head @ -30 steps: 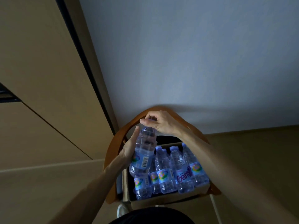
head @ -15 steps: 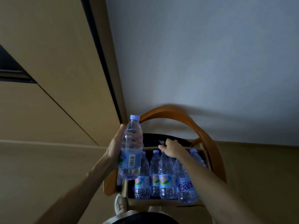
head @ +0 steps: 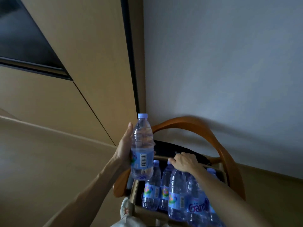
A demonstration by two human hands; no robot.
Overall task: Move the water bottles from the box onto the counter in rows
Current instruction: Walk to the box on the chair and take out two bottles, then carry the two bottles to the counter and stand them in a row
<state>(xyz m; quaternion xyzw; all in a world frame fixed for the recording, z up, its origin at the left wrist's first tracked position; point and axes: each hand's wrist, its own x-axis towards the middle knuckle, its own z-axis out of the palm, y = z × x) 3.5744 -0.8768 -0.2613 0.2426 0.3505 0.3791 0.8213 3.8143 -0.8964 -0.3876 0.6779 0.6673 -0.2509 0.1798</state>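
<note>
My left hand grips a clear water bottle with a blue cap and blue label, held upright above the box's left end. A cardboard box on a wooden chair holds several more blue-labelled bottles standing upright. My right hand rests over the tops of the bottles in the middle of the box, fingers curled around one bottle's cap. The beige counter spreads to the left, bare where it shows.
The chair's curved wooden back arches behind the box, against a grey wall. Beige cabinet panels rise behind the counter, with a dark recess at upper left. A shoe shows below the box.
A second ago both hands held the bottle. My right hand let go and dropped onto the bottle tops in the box. My left hand lifted the bottle up and slightly left.
</note>
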